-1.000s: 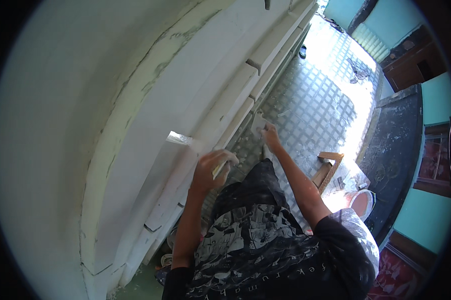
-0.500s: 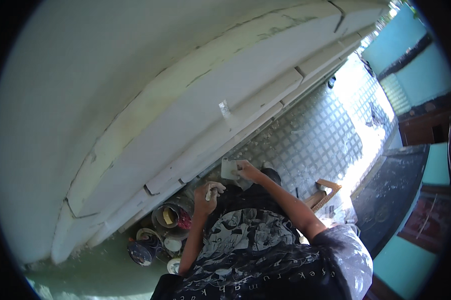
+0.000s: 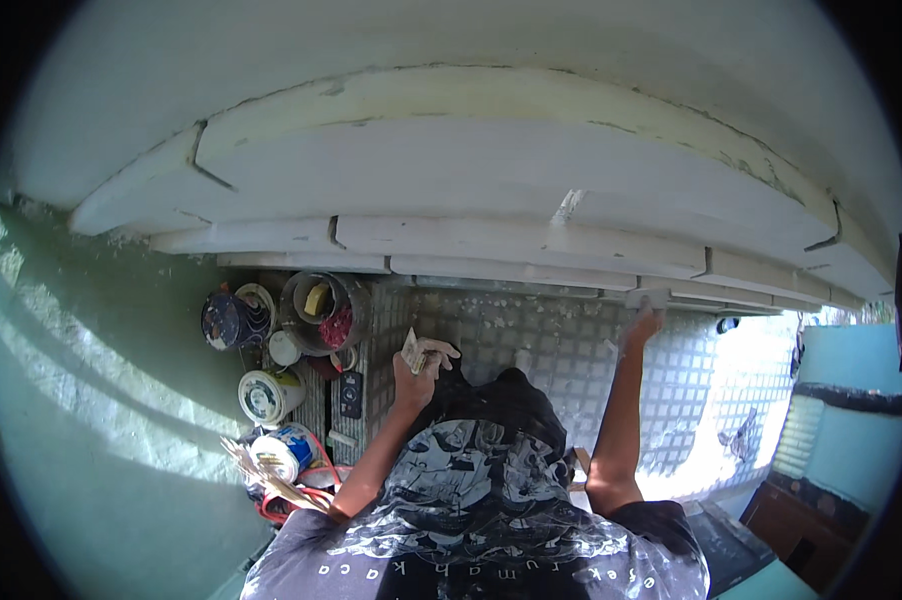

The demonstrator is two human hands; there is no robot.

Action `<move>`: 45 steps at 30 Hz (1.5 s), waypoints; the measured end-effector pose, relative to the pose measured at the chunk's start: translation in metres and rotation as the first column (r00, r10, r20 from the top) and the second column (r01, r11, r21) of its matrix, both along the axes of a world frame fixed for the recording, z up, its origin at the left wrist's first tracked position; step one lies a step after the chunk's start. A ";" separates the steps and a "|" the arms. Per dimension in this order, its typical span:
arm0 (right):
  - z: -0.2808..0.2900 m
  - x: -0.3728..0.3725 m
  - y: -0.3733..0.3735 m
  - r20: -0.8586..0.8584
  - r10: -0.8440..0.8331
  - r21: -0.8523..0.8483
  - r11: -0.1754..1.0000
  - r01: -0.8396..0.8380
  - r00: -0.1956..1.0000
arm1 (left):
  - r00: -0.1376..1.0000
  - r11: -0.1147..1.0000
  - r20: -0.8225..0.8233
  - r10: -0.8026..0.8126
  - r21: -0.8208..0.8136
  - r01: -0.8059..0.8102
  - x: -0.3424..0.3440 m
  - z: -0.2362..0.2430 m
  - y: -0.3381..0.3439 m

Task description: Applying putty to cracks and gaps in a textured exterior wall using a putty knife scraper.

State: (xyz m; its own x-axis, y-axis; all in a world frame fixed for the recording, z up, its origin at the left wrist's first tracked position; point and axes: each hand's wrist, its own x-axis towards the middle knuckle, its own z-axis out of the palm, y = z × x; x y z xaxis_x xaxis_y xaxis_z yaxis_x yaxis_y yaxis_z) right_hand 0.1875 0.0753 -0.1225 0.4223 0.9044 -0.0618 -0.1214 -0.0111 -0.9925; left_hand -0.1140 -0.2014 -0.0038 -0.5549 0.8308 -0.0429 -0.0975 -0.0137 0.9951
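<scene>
My right hand (image 3: pixel 647 322) is stretched out to the right, closed on a pale flat putty scraper (image 3: pixel 651 298). The scraper's blade is up at the lower edge of the white stepped moulding (image 3: pixel 531 238); whether it touches cannot be told. My left hand (image 3: pixel 416 380), dusted white, is in front of my body. It is closed round a second small flat scraper (image 3: pixel 411 352), smeared with whitish material. A wet-looking white patch (image 3: pixel 568 205) shows on the moulding above, between my two hands.
Left of me, a dark bucket (image 3: pixel 356 300) holds a yellow sponge-like block (image 3: pixel 317 299) and something red. Several paint tubs, among them a white-lidded one (image 3: pixel 267 398), line the green wall (image 3: pixel 121 380). A red hose (image 3: pixel 323 462) lies nearby. Tiled floor (image 3: pixel 571 360) spreads below.
My view has swung to the left, bringing the tubs and green wall into fuller sight. My right arm has extended away from my body to the moulding; both hands keep their scrapers.
</scene>
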 end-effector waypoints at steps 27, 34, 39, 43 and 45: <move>-0.076 -0.216 -0.079 0.989 0.146 -0.075 0.306 -0.949 -0.031 | 0.779 0.782 0.084 0.622 -0.017 -0.623 0.081 -0.008 -0.126; -0.010 -0.252 -0.122 0.964 0.257 0.025 0.166 -0.986 0.067 | 0.761 0.772 0.130 0.635 -0.063 -0.633 0.036 -0.004 -0.180; 0.001 -0.303 -0.120 0.978 0.116 0.125 0.339 -0.933 0.173 | 0.749 0.764 0.157 0.644 -0.083 -0.640 -0.005 -0.012 -0.210; -0.043 -0.328 -0.144 0.990 0.123 0.025 0.345 -0.938 0.071 | 0.794 0.804 0.127 0.594 -0.116 -0.583 -0.040 -0.019 -0.226; -0.049 -0.340 -0.157 0.933 0.197 -0.357 0.410 -0.839 -0.301 | 0.789 0.803 0.150 0.596 -0.082 -0.590 -0.057 -0.025 -0.233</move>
